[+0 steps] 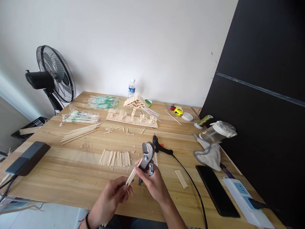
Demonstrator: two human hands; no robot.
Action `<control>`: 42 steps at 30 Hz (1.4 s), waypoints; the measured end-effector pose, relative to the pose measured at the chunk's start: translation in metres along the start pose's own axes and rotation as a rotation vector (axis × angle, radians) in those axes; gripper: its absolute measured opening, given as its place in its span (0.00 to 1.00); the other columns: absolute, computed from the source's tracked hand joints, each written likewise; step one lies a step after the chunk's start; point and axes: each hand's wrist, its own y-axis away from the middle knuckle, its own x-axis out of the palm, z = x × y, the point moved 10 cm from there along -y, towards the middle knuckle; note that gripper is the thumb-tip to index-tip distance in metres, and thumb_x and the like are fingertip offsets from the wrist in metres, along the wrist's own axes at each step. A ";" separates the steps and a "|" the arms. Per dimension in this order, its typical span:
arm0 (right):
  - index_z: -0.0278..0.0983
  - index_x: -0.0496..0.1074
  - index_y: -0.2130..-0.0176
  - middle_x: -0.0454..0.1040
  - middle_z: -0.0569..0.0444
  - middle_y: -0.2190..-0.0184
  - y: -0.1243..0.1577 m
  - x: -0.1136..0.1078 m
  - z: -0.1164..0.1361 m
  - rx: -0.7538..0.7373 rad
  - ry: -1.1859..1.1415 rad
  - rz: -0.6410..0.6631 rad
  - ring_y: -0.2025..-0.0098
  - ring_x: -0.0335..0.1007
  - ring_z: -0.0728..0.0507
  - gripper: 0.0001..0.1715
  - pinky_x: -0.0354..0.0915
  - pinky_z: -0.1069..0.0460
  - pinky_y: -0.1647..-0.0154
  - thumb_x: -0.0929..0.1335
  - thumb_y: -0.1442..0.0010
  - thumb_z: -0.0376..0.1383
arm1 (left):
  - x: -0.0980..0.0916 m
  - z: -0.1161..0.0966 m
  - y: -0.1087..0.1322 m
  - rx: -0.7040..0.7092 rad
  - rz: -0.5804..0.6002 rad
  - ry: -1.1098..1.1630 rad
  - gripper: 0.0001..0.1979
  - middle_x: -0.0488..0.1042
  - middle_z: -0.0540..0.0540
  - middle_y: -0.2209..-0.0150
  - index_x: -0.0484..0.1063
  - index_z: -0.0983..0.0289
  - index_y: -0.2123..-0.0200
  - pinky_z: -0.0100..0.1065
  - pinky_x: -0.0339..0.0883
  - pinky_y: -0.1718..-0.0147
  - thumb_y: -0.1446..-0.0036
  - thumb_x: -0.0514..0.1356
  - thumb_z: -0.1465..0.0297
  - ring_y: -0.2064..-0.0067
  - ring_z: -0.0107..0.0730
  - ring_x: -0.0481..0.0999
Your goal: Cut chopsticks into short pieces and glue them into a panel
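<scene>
Near the table's front edge, my left hand pinches the lower end of a few short wooden sticks. My right hand is closed around a grey cutter, its jaws pointing up and away from me. The right thumb and fingertips also touch the upper part of the sticks. Just left of the cutter lies a row of cut sticks. A black glue gun rests behind the cutter, and a small flat bundle of sticks lies to the right.
A stick-built model stands at the back, before a water bottle. Longer sticks and wrapped bundles lie left. On the right are a phone, power strip, cloth and the glue gun's cable.
</scene>
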 end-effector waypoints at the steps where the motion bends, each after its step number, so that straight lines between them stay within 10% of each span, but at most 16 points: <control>1: 0.38 0.77 0.57 0.76 0.56 0.71 0.001 0.001 -0.002 0.001 -0.002 -0.004 0.66 0.71 0.42 0.20 0.68 0.48 0.60 0.75 0.37 0.51 | 0.001 0.002 0.001 -0.007 0.001 0.010 0.29 0.64 0.49 0.78 0.78 0.64 0.65 0.32 0.56 0.71 0.34 0.59 0.42 0.74 0.31 0.62; 15: 0.38 0.74 0.59 0.74 0.55 0.70 0.007 0.015 -0.006 0.003 -0.183 -0.001 0.67 0.71 0.42 0.21 0.72 0.49 0.62 0.76 0.37 0.52 | 0.001 -0.007 0.003 0.007 0.014 0.026 0.27 0.65 0.49 0.74 0.75 0.63 0.65 0.32 0.56 0.71 0.34 0.59 0.44 0.72 0.30 0.61; 25: 0.39 0.74 0.61 0.78 0.53 0.66 0.008 0.016 0.030 -0.113 0.051 0.007 0.62 0.74 0.40 0.12 0.68 0.49 0.55 0.72 0.32 0.46 | -0.006 0.000 -0.011 0.014 -0.135 -0.078 0.28 0.59 0.45 0.77 0.63 0.60 0.71 0.31 0.48 0.77 0.32 0.57 0.43 0.75 0.27 0.54; 32: 0.41 0.75 0.56 0.80 0.51 0.64 0.016 -0.026 0.052 -0.295 0.463 0.015 0.63 0.77 0.39 0.04 0.68 0.48 0.59 0.69 0.30 0.36 | -0.027 -0.015 0.003 0.021 -0.198 -0.051 0.28 0.61 0.47 0.77 0.62 0.60 0.73 0.30 0.48 0.78 0.32 0.58 0.44 0.76 0.26 0.56; 42: 0.40 0.68 0.53 0.77 0.47 0.55 0.018 0.007 0.067 -0.527 0.818 0.132 0.53 0.74 0.34 0.28 0.72 0.41 0.51 0.68 0.50 0.16 | -0.015 -0.049 0.016 0.175 -0.191 -0.267 0.25 0.61 0.47 0.77 0.63 0.61 0.73 0.30 0.51 0.76 0.27 0.53 0.51 0.75 0.28 0.58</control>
